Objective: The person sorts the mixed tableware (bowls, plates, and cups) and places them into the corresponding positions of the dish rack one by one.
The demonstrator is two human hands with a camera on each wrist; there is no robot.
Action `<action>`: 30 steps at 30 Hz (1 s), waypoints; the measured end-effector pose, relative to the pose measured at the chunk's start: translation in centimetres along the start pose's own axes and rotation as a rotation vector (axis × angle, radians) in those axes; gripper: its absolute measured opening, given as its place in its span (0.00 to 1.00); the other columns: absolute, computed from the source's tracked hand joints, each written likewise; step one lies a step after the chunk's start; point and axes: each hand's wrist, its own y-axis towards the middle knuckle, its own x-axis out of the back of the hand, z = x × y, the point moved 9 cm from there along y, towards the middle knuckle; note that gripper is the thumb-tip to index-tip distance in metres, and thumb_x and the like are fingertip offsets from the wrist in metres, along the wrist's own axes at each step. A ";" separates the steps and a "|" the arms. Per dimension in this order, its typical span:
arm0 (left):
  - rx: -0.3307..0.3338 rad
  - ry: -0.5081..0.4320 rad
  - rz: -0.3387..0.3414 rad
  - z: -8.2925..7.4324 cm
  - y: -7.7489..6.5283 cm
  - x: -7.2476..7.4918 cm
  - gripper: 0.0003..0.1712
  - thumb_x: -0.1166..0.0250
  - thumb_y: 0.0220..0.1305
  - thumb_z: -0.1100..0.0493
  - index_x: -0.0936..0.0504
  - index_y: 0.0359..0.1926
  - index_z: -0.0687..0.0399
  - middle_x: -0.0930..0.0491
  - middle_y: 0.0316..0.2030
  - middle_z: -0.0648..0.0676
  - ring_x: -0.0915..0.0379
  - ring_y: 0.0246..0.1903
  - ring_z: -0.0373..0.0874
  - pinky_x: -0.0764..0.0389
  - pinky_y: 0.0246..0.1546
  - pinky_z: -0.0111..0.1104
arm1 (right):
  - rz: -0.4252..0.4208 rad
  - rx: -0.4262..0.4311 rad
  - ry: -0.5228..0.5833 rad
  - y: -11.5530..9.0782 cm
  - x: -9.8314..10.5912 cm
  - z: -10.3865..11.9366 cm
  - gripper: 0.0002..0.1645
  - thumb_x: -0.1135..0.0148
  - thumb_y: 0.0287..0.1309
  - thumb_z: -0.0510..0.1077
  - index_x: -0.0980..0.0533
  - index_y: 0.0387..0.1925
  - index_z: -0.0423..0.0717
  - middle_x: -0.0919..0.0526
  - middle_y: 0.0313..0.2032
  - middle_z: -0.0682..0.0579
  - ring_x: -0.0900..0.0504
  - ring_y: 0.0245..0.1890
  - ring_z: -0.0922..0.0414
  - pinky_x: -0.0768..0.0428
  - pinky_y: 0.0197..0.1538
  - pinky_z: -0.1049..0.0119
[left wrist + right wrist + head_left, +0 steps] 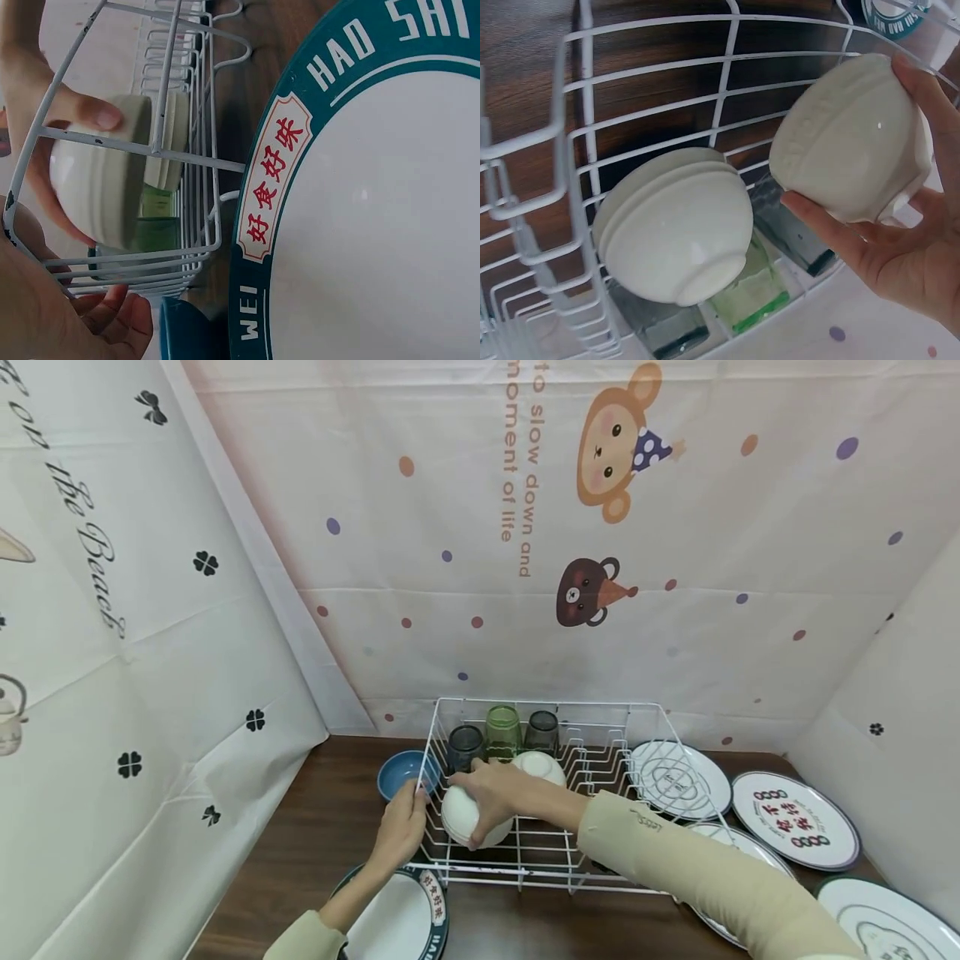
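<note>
My right hand (495, 789) grips a white bowl (459, 817), held bottom up inside the left front part of the white wire dish rack (519, 867). In the right wrist view, thumb and fingers spread around this bowl (840, 142). Beside it, what looks like two nested white bowls (675, 232) lie tilted in the rack. My left hand (401, 831) holds the rack's left side, its fingers curled at the wire in the left wrist view. Behind the bowls stand a green glass (503, 731) and two dark glasses (466, 746), (542, 732).
A blue bowl (399, 774) sits left of the rack. A green-rimmed plate (390, 922) lies at the front left, under my left forearm. Several plates (797, 820) lie on the brown table at the right. Printed cloth (450, 568) hangs behind.
</note>
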 end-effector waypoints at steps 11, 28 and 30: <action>0.028 -0.020 0.017 0.1 0.1 -0.1 0.16 0.53 0.80 0.61 0.23 0.53 0.66 0.19 0.46 0.61 0.23 0.44 0.52 0.22 0.45 0.46 | 0.090 -0.014 -0.152 2.3 -2.2 0.8 0.58 0.17 0.31 0.71 0.29 0.68 0.65 0.20 0.55 0.49 0.19 0.51 0.50 0.18 0.49 0.57; 0.038 -0.016 0.010 0.4 0.2 -0.1 0.14 0.52 0.79 0.60 0.22 0.51 0.62 0.19 0.45 0.58 0.23 0.44 0.52 0.23 0.43 0.46 | 0.111 -0.021 -0.177 3.3 -2.8 0.3 0.60 0.18 0.35 0.70 0.33 0.72 0.65 0.22 0.59 0.48 0.20 0.56 0.49 0.16 0.51 0.55; 0.045 -0.016 0.009 0.5 0.1 -0.1 0.14 0.52 0.79 0.60 0.22 0.51 0.62 0.19 0.44 0.58 0.23 0.44 0.52 0.23 0.43 0.46 | 0.109 -0.013 -0.170 3.4 -2.8 0.4 0.60 0.17 0.35 0.70 0.33 0.72 0.65 0.22 0.59 0.48 0.20 0.56 0.49 0.16 0.51 0.55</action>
